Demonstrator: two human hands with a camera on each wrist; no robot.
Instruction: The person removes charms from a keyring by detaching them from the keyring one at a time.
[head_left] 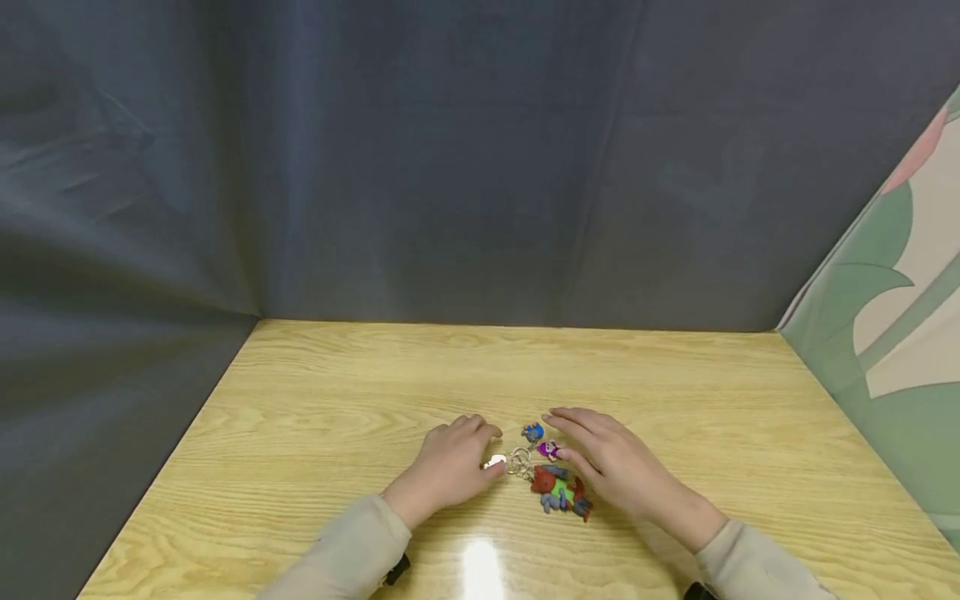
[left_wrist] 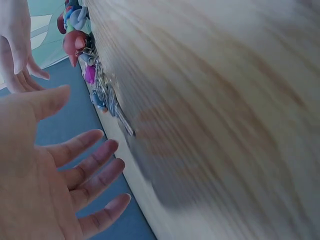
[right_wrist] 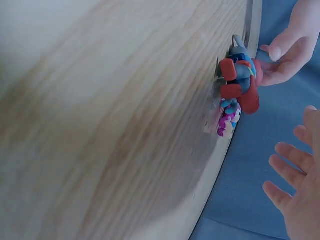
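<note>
A bunch of keychain figures lies on the wooden table, joined by metal rings [head_left: 519,460]. The largest is a red, grey and green animal figure [head_left: 559,490], lying on its side nearest the person. Beyond it are a small purple figure [head_left: 548,450] and a small blue one [head_left: 533,432]. A shiny key [left_wrist: 125,121] points from the rings towards my left hand [head_left: 453,463], whose fingers are spread and hold nothing. To the right of the figures hovers my right hand [head_left: 621,465], fingers parted, thumb close beside the purple figure in the head view.
The light wooden table [head_left: 337,375] is bounded by a dark cloth [head_left: 480,167] at the back and left. A green and cream patterned cloth [head_left: 892,333] hangs on the right. A bright light reflection shows on the table's near side.
</note>
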